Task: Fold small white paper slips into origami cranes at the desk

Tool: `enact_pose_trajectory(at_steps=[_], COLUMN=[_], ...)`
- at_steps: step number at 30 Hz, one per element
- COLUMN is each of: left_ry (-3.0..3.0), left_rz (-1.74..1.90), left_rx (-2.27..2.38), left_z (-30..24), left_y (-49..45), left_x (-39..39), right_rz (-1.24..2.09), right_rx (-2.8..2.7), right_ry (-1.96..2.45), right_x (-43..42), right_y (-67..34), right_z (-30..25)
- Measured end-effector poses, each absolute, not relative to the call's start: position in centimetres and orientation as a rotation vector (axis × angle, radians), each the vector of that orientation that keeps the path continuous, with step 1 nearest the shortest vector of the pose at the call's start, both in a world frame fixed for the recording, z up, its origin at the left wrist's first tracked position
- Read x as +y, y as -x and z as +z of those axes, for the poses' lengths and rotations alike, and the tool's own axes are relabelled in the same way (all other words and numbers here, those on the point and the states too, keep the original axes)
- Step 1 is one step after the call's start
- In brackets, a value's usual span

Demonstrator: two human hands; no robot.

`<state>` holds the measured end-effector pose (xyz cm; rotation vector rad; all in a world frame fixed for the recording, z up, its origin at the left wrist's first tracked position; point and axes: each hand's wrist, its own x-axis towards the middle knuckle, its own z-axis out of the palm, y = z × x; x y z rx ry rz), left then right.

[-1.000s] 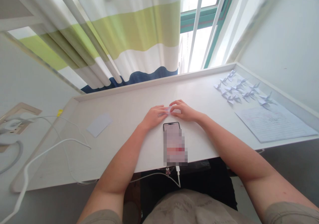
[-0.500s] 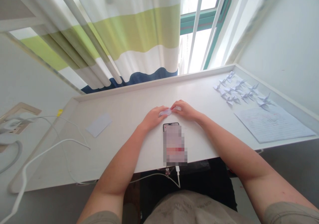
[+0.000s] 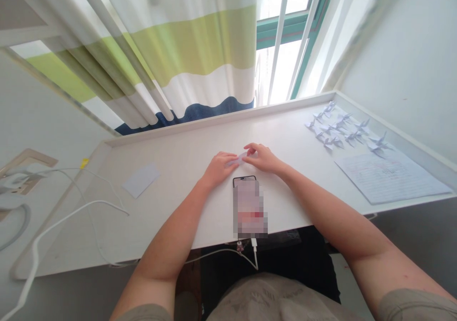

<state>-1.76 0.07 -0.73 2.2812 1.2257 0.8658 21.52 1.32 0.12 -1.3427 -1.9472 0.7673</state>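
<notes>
A small folded piece of white paper (image 3: 242, 159) lies on the desk between my hands, partly covered by fingers. My left hand (image 3: 220, 165) has its fingers closed over the paper's left part. At the other end, my right hand (image 3: 262, 158) has thumb and index finger apart, the thumb touching or just over the paper and the index finger raised. Just below both hands lies a phone (image 3: 245, 177) with a blurred screen and a white cable (image 3: 254, 252) plugged into its lower end.
Several folded paper cranes (image 3: 344, 128) stand at the desk's back right. In front of them is a written sheet (image 3: 389, 178). A plain paper piece (image 3: 141, 179) lies on the left, near white cables (image 3: 74, 211) running from a wall socket. A raised rim (image 3: 214, 121) borders the desk (image 3: 178, 216).
My right thumb and index finger have spread apart from a pinch on the paper, with the index finger lifting. My left hand stays almost in place.
</notes>
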Motion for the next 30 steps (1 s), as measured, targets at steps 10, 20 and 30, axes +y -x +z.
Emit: enact_pose_trajectory(at_steps=[10,20,30], left_ry=[-2.007,-1.445,-1.255], left_rz=[1.163,1.108,1.099], left_rx=[1.178,1.091,1.012], left_z=[-0.1,0.3,0.5], left_y=[-0.2,-0.7,-1.3], left_x=[-0.8,-1.0,-1.4], right_rz=[1.163,1.037,0.888], right_rx=[-1.586,-1.656,-1.658], right_ry=[1.114,1.076,1.116], right_x=[0.7,0.3,0.0], right_y=[-20.0,-19.7,-19.4], right_z=[0.7,0.6,1.4])
